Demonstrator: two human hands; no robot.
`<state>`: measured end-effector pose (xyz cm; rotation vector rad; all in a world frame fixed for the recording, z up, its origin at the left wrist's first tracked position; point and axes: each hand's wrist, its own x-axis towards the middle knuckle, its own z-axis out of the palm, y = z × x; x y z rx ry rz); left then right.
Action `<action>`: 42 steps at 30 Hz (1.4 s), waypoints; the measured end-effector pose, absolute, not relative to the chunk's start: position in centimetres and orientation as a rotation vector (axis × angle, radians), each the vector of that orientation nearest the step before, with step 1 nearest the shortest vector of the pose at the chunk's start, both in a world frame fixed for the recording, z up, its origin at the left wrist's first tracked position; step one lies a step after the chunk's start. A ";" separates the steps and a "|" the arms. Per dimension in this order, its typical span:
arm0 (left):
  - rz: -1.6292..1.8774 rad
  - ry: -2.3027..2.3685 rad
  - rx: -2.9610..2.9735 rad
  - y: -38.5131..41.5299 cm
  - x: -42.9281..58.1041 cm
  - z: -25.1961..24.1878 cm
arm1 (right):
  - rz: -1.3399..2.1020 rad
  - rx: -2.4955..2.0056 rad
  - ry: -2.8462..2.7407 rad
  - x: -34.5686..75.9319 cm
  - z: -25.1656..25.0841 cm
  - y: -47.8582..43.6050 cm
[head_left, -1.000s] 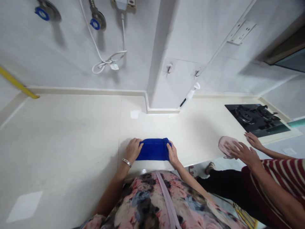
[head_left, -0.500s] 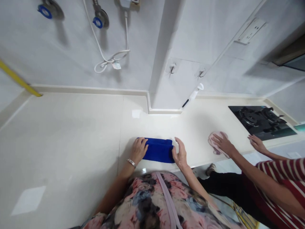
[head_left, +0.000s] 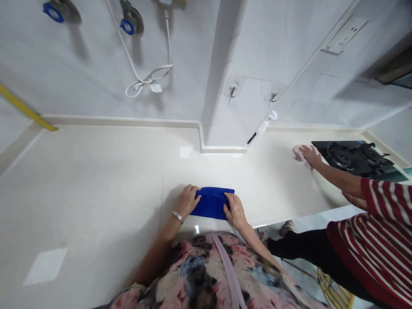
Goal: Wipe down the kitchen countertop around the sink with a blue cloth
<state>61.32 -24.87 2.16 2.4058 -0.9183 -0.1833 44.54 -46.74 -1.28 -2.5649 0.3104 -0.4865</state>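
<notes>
A folded blue cloth lies on the cream countertop, close to its front edge. My left hand grips the left end of the cloth, fingers curled over it. At the opposite end my right hand has its thumb and fingers closed on the cloth's right side. The cloth's far edge is slightly raised and uneven between the hands. What lies beneath the fingers is hidden.
To the right, a co-worker's hand presses a pink cloth on the counter beside a black gas hob. A white-handled tool leans at the wall corner. A yellow pipe stands far left.
My right hand has moved left and closed on the blue cloth's right side; its far fold has shifted. The co-worker's hand and pink cloth moved farther back, toward the hob.
</notes>
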 end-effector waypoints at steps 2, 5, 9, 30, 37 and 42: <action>-0.177 -0.920 2.385 -24.8 61.1 2.5 | -0.466 -2.584 0.300 44.9 -1.0 -46.7; -0.171 -0.921 2.363 -24.6 60.8 2.9 | -0.452 -2.594 0.247 44.9 0.1 -46.6; -0.179 -0.956 2.292 -24.5 60.6 2.9 | -0.567 -2.557 0.123 43.7 2.2 -46.2; -0.272 -0.961 2.070 -21.2 59.0 5.1 | -0.317 -2.414 0.262 40.8 4.7 -48.9; -0.315 -0.805 2.120 -18.9 58.7 6.0 | -0.281 -2.087 0.493 43.7 4.9 -50.0; -0.083 -0.670 2.308 -21.3 61.7 4.0 | -0.466 -2.217 0.583 47.8 2.8 -51.1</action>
